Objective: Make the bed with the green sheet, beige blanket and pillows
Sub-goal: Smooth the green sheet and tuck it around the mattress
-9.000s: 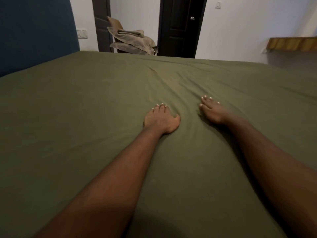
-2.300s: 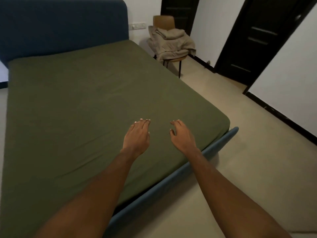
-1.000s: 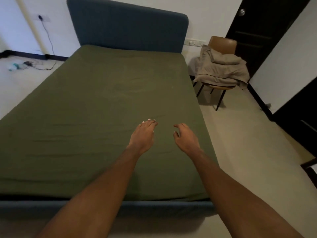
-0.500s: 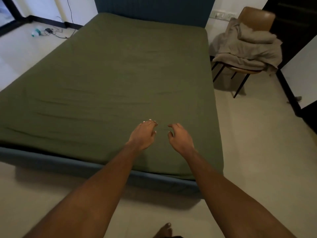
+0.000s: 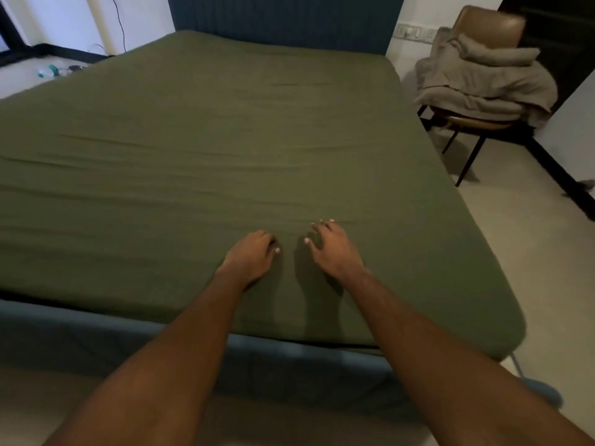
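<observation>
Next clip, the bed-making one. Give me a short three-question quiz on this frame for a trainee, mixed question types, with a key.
1. True or false: the beige blanket is spread over the green sheet.
2. Where does the beige blanket lie? A) on the floor B) heaped on the chair C) in the person's hands
3. Which end of the green sheet are the left hand and right hand over: the headboard end or the foot end?

Key: 1 false. 2 B. 3 the foot end.
</observation>
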